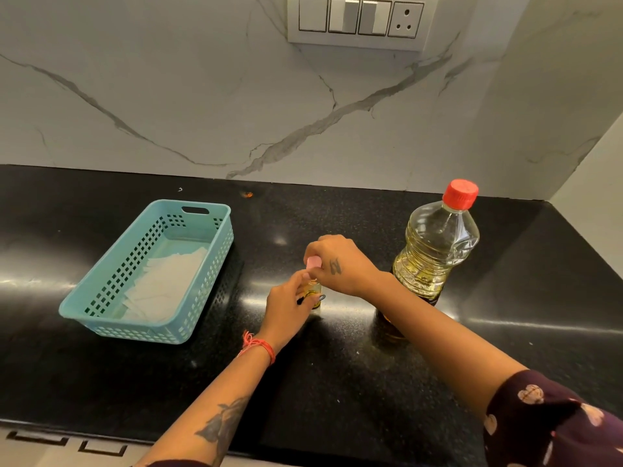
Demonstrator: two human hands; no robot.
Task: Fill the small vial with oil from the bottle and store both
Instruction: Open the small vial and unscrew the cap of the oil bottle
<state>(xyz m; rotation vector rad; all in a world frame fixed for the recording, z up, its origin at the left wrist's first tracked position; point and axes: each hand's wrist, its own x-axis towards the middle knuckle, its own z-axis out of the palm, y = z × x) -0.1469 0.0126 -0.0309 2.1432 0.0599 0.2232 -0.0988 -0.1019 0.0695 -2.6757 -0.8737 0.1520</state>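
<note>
A small glass vial [315,290] holding yellow oil stands on the black counter [337,382]. My left hand [289,306] grips its body from the left. Just above the vial's mouth, my right hand [340,264] pinches a pink cap [314,263]. To the right stands the clear oil bottle [436,244], upright, with its red cap [460,193] on and oil filling its lower half. My right forearm crosses in front of the bottle's base.
A light blue perforated basket [153,274] lined with white paper sits on the counter to the left. A marble wall rises behind, with a switch panel [359,20] high up. The counter's front edge runs along the bottom.
</note>
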